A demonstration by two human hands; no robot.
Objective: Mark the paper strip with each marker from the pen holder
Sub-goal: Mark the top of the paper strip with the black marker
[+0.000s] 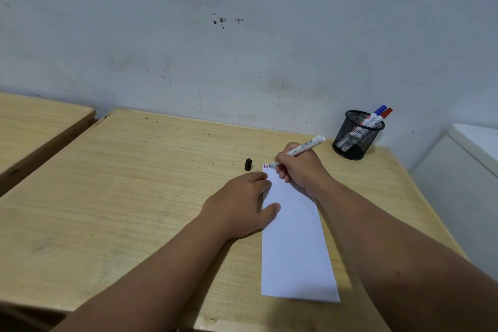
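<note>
A long white paper strip (295, 245) lies on the wooden table (121, 186), running away from me. Small red and blue marks (266, 166) sit at its far left corner. My right hand (301, 170) grips an uncapped white marker (307, 146) with a black tip, the tip touching the paper beside those marks. My left hand (242, 205) rests flat on the strip's left edge, fingers spread. The marker's black cap (248, 164) stands on the table just left of the strip. A black mesh pen holder (355, 135) at the back right holds a blue-capped marker (377, 112) and a red-capped marker (384, 114).
A grey-white wall rises right behind the table. A second wooden table (35, 127) stands to the left across a narrow gap. A white cabinet (463, 170) stands close to the table's right edge.
</note>
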